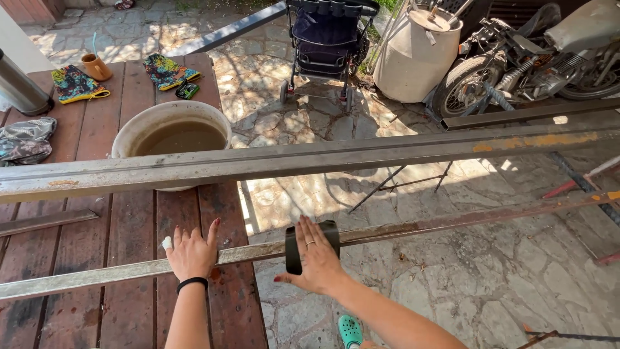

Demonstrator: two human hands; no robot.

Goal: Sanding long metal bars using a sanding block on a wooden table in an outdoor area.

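Sanding the thin steel bar (400, 227): your left hand (192, 252) pins it flat-palmed to the table (129, 304), right hand (316, 258) presses the black pad (294, 249), fingers spread. Next stroke likely needs steady pressure.

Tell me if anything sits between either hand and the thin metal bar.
Nothing under the left hand: it lies flat on the bar. Between the right hand and the bar is a black pad, wrapped over the bar.
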